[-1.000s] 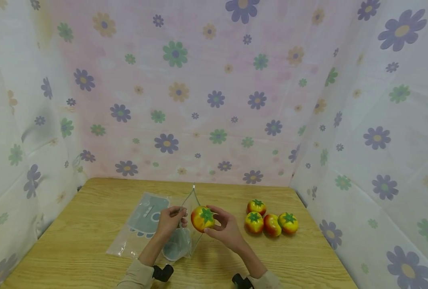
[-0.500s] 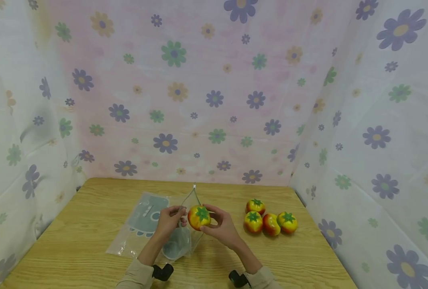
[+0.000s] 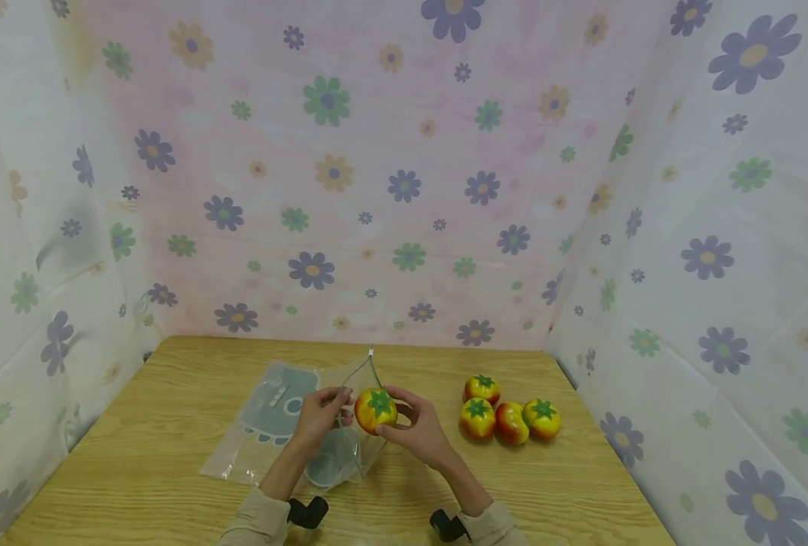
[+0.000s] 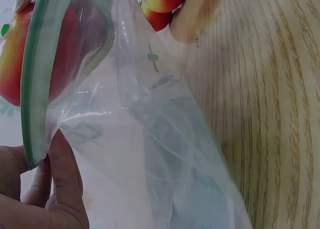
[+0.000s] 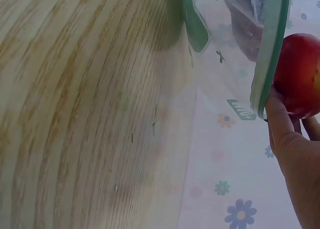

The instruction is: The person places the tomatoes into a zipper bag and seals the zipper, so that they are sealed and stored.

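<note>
My left hand (image 3: pixel 320 413) pinches the green-edged rim of a clear zip bag (image 4: pixel 135 134), whose mouth gapes. A white slider (image 3: pixel 371 352) sits at the far tip of that rim. In my right hand (image 3: pixel 420 427) is a round yellow-and-red toy fruit (image 3: pixel 376 412) with a green leafy top, held between thumb and fingers. The fruit is right at the bag's mouth; in the left wrist view part of it shows behind the green strip (image 4: pixel 37 89). From the right wrist, its red side (image 5: pixel 300 74) appears close beside the strip.
Several more toy fruits (image 3: pixel 477 419) stand grouped on the wooden table (image 3: pixel 513 485) to the right, one lying on its side. Under the left forearm lies a flat clear bag with a grey-blue cartoon print (image 3: pixel 281 406). Flowered cloth walls (image 3: pixel 404 262) enclose the table.
My right hand has brought the toy fruit slightly left, closer to the bag's mouth. The bag's far tip has shifted a little right, and my left hand keeps its pinch.
</note>
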Demonstrator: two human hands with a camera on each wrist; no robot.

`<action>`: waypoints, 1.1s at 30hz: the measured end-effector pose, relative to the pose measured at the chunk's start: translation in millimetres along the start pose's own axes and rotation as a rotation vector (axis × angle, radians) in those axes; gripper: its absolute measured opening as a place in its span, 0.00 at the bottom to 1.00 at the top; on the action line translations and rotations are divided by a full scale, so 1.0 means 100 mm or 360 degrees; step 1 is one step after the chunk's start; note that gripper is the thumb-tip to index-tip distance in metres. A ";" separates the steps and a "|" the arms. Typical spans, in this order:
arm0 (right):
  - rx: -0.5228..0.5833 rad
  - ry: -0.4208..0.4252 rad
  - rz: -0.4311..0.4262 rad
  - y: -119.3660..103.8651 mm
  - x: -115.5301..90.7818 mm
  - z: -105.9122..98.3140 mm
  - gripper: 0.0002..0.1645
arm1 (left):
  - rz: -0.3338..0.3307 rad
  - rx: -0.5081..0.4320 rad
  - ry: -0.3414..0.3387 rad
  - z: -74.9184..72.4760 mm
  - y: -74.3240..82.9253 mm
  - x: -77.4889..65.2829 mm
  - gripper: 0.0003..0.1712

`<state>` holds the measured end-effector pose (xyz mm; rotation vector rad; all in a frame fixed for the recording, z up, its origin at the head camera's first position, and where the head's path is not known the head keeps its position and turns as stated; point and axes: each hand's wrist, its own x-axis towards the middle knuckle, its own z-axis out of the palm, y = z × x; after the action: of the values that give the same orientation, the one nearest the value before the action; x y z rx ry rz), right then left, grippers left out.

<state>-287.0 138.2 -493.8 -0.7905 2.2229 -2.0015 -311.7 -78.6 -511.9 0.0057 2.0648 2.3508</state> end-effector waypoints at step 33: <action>-0.0137 0.0240 0.0109 0.15 -0.02 0.11 0.39 | -0.0015 -0.0028 0.0041 0.03 0.09 -0.04 0.16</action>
<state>-286.1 129.4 -510.4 -0.5785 2.3966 -2.0085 -307.7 -76.9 -503.0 -0.0348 2.0505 2.3764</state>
